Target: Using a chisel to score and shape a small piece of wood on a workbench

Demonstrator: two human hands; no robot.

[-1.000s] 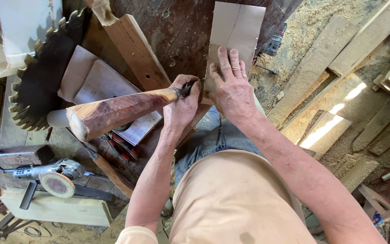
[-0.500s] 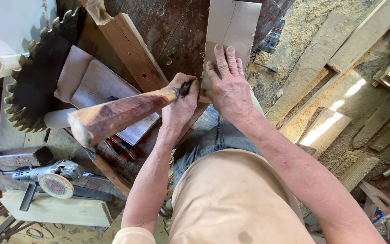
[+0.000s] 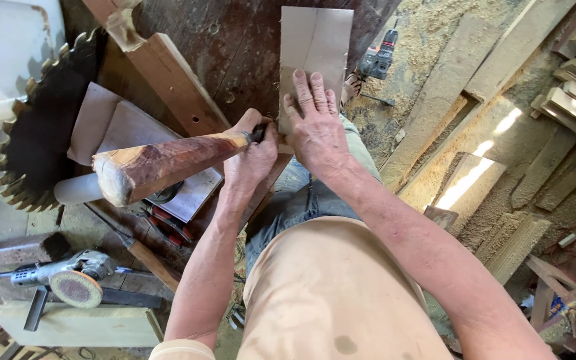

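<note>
The wooden club (image 3: 168,163), reddish with a pale blunt end, lies across the near edge of the dark workbench (image 3: 235,60), its narrow end caught in the left hand (image 3: 251,157). That hand's fingers are clenched around the narrow end, the thick end jutting out to the left, away from the fingers and tilted toward the camera. A small dark piece shows at the thumb, too small to tell what it is. Just beside it, the right hand (image 3: 315,127) lies flat, fingers spread and released, pressing on a sheet of brown sandpaper (image 3: 315,47) that runs toward the far edge of the workbench. Under the club lie pale sheets (image 3: 121,127). Farther left a large toothed circular saw blade (image 3: 41,140) leans, and an angle grinder (image 3: 68,277) sits near the lower left corner. A cordless drill (image 3: 378,57) lies on the sawdust floor right of the workbench.
</note>
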